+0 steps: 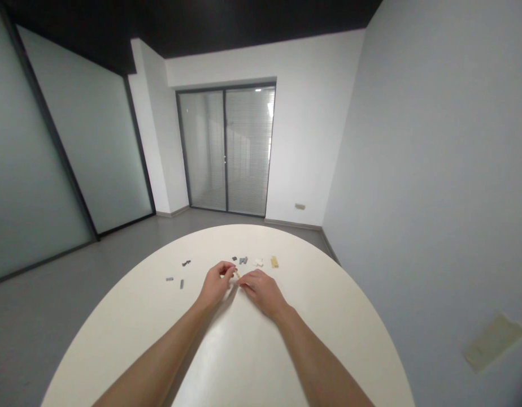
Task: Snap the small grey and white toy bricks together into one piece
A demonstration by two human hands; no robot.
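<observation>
head view: from where i stand, a small yellow piece [238, 274] is over the white table [227, 356], between the left hand [217, 281] and the right hand [263, 289], both nearly closed, fingertips pinching its opposite ends. it should be light and stiff, best held by those ends. its long axis slants from far left to near right; it's too small to tell a front.

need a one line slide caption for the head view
Left hand and right hand hold a small tan piece over a round white table.
</observation>
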